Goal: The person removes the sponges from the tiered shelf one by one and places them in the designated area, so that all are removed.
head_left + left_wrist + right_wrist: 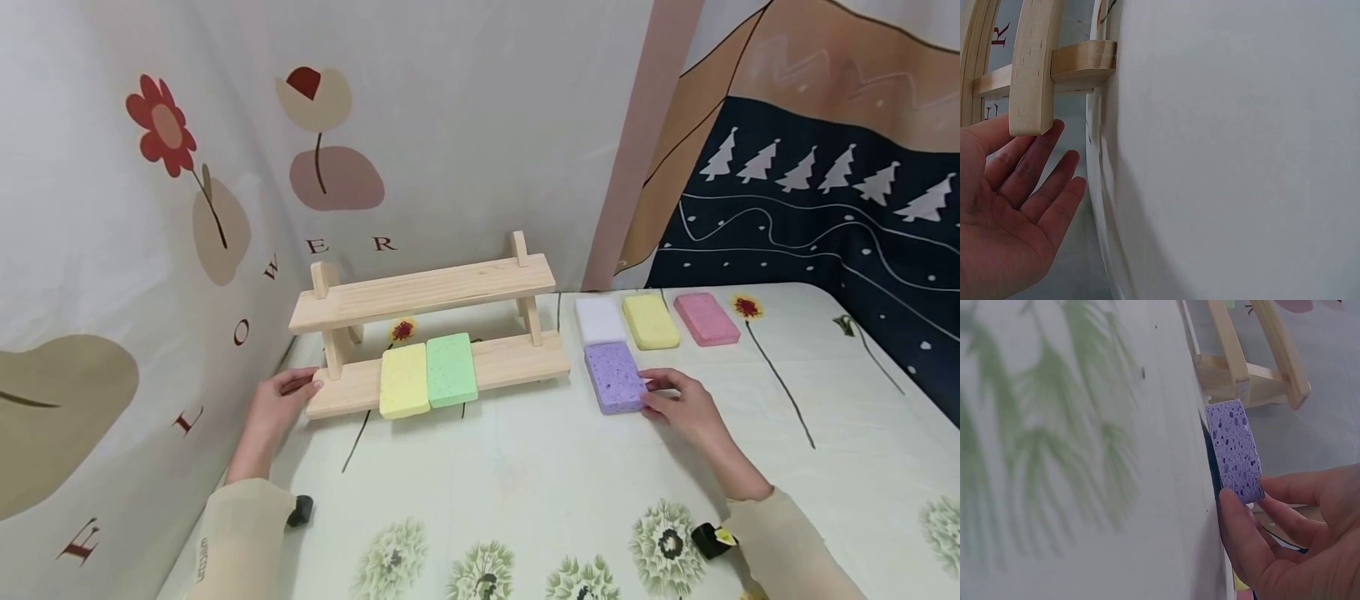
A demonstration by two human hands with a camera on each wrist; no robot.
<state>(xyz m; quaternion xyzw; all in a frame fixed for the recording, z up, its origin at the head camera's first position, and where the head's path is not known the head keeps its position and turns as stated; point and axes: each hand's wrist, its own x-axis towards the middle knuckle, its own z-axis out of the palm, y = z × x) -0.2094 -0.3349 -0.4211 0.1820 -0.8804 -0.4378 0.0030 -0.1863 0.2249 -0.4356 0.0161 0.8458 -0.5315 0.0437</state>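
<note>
A two-tier wooden shelf stands by the back wall. On its lower board lie a yellow sponge and, beside it, a green sponge. My left hand pinches the left end of that lower board, thumb on one side and fingertips on the other; the left wrist view shows the board end between them. To the right of the shelf, my right hand pinches a purple sponge by its right edge. Pores dot the purple sponge in the right wrist view, where it appears raised off the cloth.
Behind the purple sponge lie a white sponge, a second yellow sponge and a pink sponge in a row. A flower-printed cloth covers the table. Printed fabric walls close off the back and left.
</note>
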